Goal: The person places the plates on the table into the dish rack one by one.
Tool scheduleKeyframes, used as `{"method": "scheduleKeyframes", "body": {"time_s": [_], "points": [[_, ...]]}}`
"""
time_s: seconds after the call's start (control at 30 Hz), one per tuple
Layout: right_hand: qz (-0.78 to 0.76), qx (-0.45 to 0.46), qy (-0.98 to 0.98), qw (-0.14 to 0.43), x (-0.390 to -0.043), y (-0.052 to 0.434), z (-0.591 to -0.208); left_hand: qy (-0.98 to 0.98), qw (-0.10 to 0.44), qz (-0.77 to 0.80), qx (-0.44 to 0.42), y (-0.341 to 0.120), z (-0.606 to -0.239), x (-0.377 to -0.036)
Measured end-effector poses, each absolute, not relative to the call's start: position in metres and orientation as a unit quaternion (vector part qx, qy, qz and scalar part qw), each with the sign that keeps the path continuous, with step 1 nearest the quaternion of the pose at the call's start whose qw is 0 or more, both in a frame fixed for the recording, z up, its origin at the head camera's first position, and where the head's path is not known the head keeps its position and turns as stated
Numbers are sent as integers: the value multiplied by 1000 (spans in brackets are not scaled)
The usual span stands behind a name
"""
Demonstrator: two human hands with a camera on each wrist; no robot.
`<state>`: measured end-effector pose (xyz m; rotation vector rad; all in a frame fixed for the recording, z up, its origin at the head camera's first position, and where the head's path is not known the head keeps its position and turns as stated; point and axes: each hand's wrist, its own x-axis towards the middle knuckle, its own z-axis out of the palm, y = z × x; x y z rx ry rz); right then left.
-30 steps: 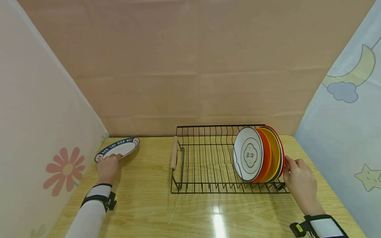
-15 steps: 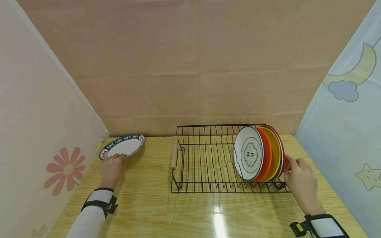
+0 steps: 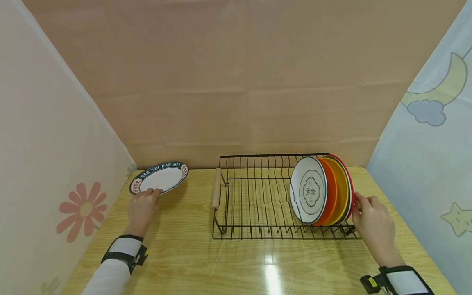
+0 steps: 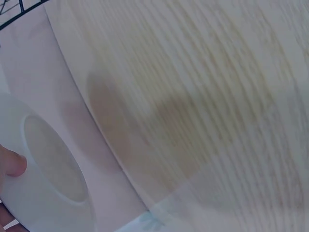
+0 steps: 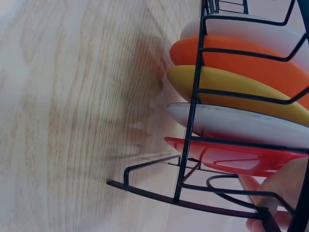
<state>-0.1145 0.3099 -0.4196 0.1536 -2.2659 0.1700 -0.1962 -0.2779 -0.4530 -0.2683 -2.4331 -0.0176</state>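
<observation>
Five racked plates (image 3: pixel 324 190), one held plate (image 3: pixel 159 177)

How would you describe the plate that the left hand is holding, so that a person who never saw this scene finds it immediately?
Start at the black wire dish rack in the middle of the wooden table, then look left, past its wooden handle. There the left hand holds a white plate by its near edge. Unlike the plates standing in the rack, it is outside it and has a dark rim with white letters.
</observation>
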Motion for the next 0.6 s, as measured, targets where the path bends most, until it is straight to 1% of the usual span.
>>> {"method": "scheduleKeyframes", "body": {"time_s": [0.6], "points": [[72,76,-910,402,-111,311,-411,-910,383,-5,-158,-257,-427,-185]]}}
